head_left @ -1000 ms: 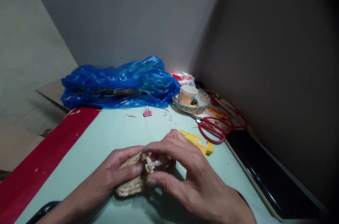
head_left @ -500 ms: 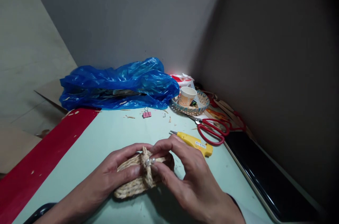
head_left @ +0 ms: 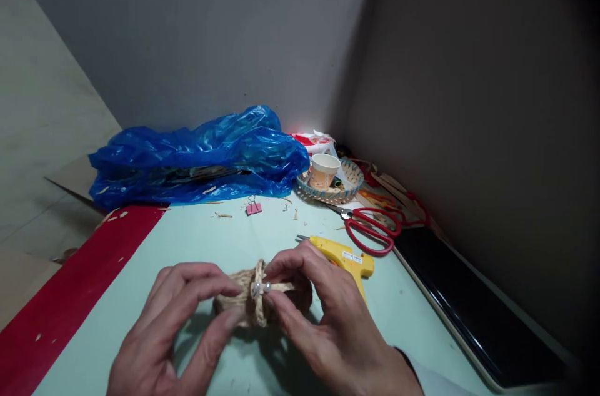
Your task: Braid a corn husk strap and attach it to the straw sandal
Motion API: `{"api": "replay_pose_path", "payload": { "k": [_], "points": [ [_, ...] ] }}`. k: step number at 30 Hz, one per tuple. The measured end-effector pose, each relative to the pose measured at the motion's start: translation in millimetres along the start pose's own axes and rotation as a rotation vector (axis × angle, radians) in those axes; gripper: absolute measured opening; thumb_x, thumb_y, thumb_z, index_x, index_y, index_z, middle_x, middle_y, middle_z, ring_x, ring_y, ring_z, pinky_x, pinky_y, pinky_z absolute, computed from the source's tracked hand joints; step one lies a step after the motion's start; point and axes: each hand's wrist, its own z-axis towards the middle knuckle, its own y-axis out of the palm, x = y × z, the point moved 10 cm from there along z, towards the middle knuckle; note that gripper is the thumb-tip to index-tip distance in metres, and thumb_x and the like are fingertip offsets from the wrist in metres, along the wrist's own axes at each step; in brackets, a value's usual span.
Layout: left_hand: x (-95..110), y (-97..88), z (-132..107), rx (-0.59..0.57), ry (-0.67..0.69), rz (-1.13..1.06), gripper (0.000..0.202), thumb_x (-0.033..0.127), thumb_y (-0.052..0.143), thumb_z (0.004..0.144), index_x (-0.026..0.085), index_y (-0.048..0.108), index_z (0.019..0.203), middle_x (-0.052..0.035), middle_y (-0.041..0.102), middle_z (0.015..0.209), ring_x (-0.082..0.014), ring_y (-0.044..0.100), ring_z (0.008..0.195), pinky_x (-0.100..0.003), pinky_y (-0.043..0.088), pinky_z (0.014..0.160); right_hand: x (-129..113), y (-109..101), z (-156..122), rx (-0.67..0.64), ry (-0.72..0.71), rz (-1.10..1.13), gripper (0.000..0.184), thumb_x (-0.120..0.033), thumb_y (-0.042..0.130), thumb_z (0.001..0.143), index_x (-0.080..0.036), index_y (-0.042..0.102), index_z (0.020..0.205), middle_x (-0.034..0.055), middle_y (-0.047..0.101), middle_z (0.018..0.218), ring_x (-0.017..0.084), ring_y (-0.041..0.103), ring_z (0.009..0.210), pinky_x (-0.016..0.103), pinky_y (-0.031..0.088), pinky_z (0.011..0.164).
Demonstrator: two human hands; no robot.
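Observation:
A small oval straw-braid piece [head_left: 239,280] is in front of me, low in the head view. A braided straw band [head_left: 259,311] crosses it, with pearl-like beads [head_left: 260,288] on the crossing. My right hand [head_left: 323,315] pinches the piece at the beads, thumb and forefinger around the band's right side. At the other end is my left hand [head_left: 173,321], its fingers and thumb spread apart around the piece's left end; whether the tips touch it I cannot tell. Behind my right hand lies a yellow glue gun [head_left: 344,255]. My fingers hide part of the piece.
Red-handled scissors [head_left: 370,230] lie beyond the glue gun. A paper cup [head_left: 324,171] stands in a woven tray [head_left: 342,196]. A blue plastic bag [head_left: 201,158], a pink binder clip [head_left: 254,208] and straw scraps lie farther back. A long black panel [head_left: 469,302] runs along the right.
My left hand has loosened its hold on the straw piece, moved back to the left and spread its fingers. My right hand keeps its pinch. The view has shifted slightly.

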Motion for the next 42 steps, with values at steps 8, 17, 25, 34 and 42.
{"api": "replay_pose_path", "payload": {
  "k": [8, 17, 25, 34, 42],
  "points": [
    [1.1, 26.6, -8.1, -0.117, -0.043, -0.177, 0.011, 0.021, 0.066, 0.082, 0.031, 0.065, 0.078, 0.0082, 0.064, 0.078, -0.0111, 0.062, 0.074, -0.017, 0.046, 0.070, 1.5, 3.9, -3.0, 0.014, 0.026, 0.045, 0.015, -0.009, 0.059, 0.084, -0.021, 0.054, 0.091, -0.0036, 0.059, 0.080, 0.014, 0.058, 0.082, 0.028, 0.044, 0.077],
    [-6.6, 34.5, -8.1, -0.195, -0.169, -0.265, 0.013, 0.020, 0.065, 0.080, 0.030, 0.067, 0.071, 0.0064, 0.064, 0.074, -0.0120, 0.063, 0.074, -0.019, 0.047, 0.072, 9.7, 7.0, -6.7, 0.009, 0.070, 0.005, 0.020, -0.008, 0.059, 0.084, -0.024, 0.051, 0.091, -0.0046, 0.056, 0.083, 0.012, 0.055, 0.079, 0.024, 0.042, 0.067],
    [-34.3, 30.0, -10.4, -0.140, -0.534, -0.256, 0.028, 0.039, 0.071, 0.072, 0.030, 0.066, 0.098, 0.0032, 0.069, 0.087, -0.0194, 0.066, 0.088, -0.024, 0.051, 0.075, 8.7, 12.2, -5.8, -0.044, 0.031, 0.039, 0.017, -0.009, 0.056, 0.089, -0.024, 0.052, 0.098, -0.0026, 0.059, 0.091, 0.014, 0.056, 0.090, 0.027, 0.044, 0.076],
    [-19.6, 5.0, 26.0, -0.293, -0.122, 0.008, 0.041, 0.036, 0.077, 0.068, 0.036, 0.072, 0.109, -0.0055, 0.067, 0.118, -0.0277, 0.063, 0.098, -0.034, 0.053, 0.083, 5.7, 10.2, -1.2, -0.129, 0.025, 0.062, 0.019, -0.013, 0.056, 0.092, -0.023, 0.053, 0.108, 0.0003, 0.065, 0.096, 0.018, 0.060, 0.095, 0.037, 0.044, 0.090],
    [-34.8, 51.8, -5.9, -0.690, -0.497, -0.479, 0.024, 0.040, 0.073, 0.074, 0.017, 0.074, 0.084, -0.0047, 0.070, 0.075, -0.0232, 0.065, 0.075, -0.031, 0.049, 0.070, -8.7, 11.7, 4.6, -0.230, -0.087, 0.135, 0.021, -0.016, 0.063, 0.091, -0.023, 0.055, 0.110, 0.0008, 0.066, 0.099, 0.017, 0.059, 0.099, 0.030, 0.047, 0.087]
  ]
}}
